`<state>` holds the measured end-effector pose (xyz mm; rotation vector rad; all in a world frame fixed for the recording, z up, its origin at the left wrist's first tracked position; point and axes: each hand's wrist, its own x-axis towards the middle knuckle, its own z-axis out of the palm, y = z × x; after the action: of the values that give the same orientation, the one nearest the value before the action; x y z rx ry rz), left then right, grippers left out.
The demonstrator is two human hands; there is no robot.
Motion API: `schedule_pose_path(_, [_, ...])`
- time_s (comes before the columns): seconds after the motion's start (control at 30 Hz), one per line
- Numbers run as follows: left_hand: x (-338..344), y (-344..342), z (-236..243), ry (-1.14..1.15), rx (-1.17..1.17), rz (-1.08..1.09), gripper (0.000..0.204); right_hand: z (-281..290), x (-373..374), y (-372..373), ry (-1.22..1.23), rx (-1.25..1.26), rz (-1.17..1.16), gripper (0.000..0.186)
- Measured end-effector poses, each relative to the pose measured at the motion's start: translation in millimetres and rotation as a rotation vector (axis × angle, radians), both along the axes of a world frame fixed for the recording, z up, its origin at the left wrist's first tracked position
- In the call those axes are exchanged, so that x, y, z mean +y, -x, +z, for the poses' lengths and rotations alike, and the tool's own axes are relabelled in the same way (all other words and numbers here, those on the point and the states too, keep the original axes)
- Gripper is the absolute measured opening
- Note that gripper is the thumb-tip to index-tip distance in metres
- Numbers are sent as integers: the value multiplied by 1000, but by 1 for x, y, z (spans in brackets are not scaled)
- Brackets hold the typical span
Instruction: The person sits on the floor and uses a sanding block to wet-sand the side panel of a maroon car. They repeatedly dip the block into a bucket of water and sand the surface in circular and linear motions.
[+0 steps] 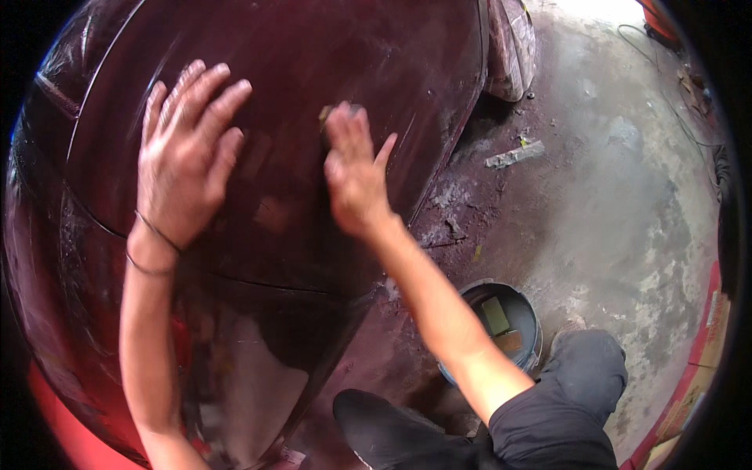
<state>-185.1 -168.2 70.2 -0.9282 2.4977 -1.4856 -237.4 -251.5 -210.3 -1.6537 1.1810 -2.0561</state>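
My left hand [192, 149], with a dark band round the wrist, is spread with fingers apart over the glossy dark maroon car body panel [282, 55]; whether its fingertips touch is unclear. Farther right, my right hand [356, 168], blurred by motion, is on a small olive-and-dark pad [323, 116] against the panel. Most of that pad is hidden under my fingers. Dark seams cross the panel, and a red area shows at the lower left.
Right of the panel, the stained concrete floor [595, 196] holds a crumpled strip [513, 153], debris and a bucket [533, 321] with green and tan pads inside, beside my legs. A cable [666, 94] and an orange object [658, 19] lie at upper right, cardboard [705, 337] at right.
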Motion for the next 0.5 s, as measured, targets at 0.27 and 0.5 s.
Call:
schedule_pose_path(0.27, [-36, -21, -3, 141, -166, 102, 50, -19, -15, 0, -117, -143, -11, 61])
schedule_pose_path(0.5, [-42, -20, -1, 176, -171, 76, 49, -23, -89, 81, -283, -186, -61, 59])
